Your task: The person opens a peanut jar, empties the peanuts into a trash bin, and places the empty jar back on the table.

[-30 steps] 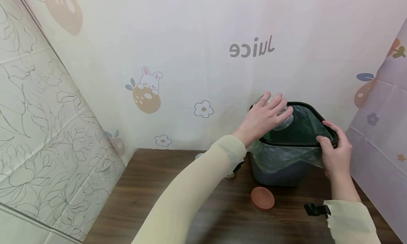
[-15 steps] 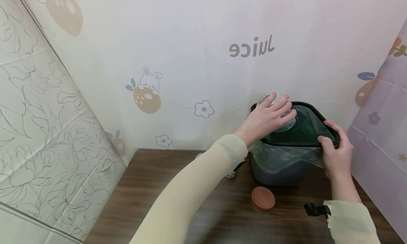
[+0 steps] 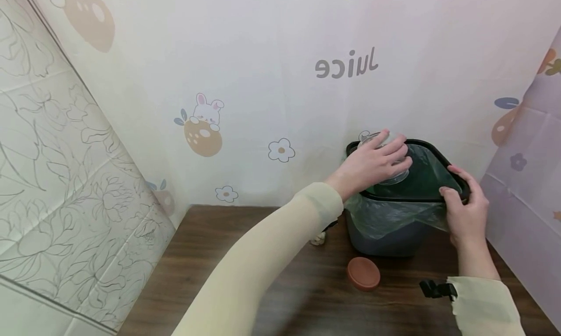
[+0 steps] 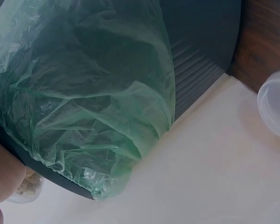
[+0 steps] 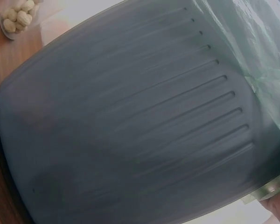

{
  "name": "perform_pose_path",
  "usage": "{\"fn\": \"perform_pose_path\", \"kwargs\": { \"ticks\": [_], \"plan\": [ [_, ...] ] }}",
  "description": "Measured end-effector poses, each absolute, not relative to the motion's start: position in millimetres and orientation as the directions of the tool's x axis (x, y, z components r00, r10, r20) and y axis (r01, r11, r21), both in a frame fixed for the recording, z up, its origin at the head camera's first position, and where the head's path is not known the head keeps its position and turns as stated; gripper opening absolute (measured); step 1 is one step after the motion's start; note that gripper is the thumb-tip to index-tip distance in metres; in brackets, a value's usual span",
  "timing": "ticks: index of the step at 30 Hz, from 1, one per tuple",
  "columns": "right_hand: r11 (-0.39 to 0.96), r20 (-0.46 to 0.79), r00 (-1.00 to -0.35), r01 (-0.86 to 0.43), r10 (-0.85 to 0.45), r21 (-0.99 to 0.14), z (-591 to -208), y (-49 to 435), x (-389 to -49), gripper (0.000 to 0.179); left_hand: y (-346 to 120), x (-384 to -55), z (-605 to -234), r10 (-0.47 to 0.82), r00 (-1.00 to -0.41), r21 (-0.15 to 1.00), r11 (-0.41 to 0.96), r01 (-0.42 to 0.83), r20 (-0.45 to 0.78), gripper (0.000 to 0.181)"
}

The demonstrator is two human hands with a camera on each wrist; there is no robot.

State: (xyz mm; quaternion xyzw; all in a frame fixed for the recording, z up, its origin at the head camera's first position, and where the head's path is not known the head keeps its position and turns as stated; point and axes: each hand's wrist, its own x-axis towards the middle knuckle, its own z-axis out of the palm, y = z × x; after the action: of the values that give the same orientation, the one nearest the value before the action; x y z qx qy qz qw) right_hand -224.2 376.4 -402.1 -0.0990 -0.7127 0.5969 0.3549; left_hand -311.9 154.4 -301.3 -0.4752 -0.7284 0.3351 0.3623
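My left hand [image 3: 377, 163] grips a clear jar [image 3: 394, 179] tilted over the mouth of a dark grey trash bin [image 3: 385, 238]. Something brownish shows inside the jar [image 4: 31, 184] in the left wrist view; its details are blurred. A thin green bag [image 3: 377, 216] lines the bin and folds down over its outside below the black rim. On the right, my right hand [image 3: 466, 209] holds the bin's rim, with its thumb on the near edge. A round reddish-brown lid [image 3: 364, 273] lies on the table in front of the bin.
Pale, nut-like pieces [image 5: 21, 17] sit in a clear container left of the bin, partly behind the left sleeve in the head view. A translucent cup [image 4: 276, 105] shows beside the bin. Printed cloth walls [image 3: 245, 107] stand close behind the brown wooden table [image 3: 210, 248].
My left hand has shifted slightly to the right with the jar, further over the bin's opening. The right hand keeps its hold on the rim.
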Motion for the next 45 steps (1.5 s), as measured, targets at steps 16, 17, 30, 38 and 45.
{"fn": "perform_pose_path", "kwargs": {
  "ticks": [16, 17, 30, 38, 45],
  "plan": [
    [0.275, 0.398, -0.744, -0.292, 0.537, -0.916, -400, 373, -225, 0.053, 159, -313, -297, 0.965, -0.261, -0.879, 0.145, 0.454, 0.025, 0.057],
    [0.273, 0.396, -0.744, -0.291, 0.538, -0.917, -400, 373, -224, 0.053, 159, -312, -297, 0.965, -0.26, -0.881, 0.141, 0.452, 0.021, 0.057],
    [0.27, 0.388, -0.743, -0.283, 0.546, -0.92, -402, 376, -221, 0.054, 164, -310, -299, 0.966, -0.256, -0.88, 0.139, 0.454, 0.02, 0.059],
    [0.286, 0.414, -0.728, -0.303, 0.546, -0.909, -405, 379, -220, 0.053, 166, -309, -300, 0.967, -0.251, -0.875, 0.162, 0.456, 0.048, 0.058],
    [0.29, 0.41, -0.729, -0.294, 0.548, -0.911, -404, 380, -219, 0.053, 166, -309, -301, 0.947, -0.308, -0.881, 0.218, 0.419, 0.088, 0.056]
  ]
}}
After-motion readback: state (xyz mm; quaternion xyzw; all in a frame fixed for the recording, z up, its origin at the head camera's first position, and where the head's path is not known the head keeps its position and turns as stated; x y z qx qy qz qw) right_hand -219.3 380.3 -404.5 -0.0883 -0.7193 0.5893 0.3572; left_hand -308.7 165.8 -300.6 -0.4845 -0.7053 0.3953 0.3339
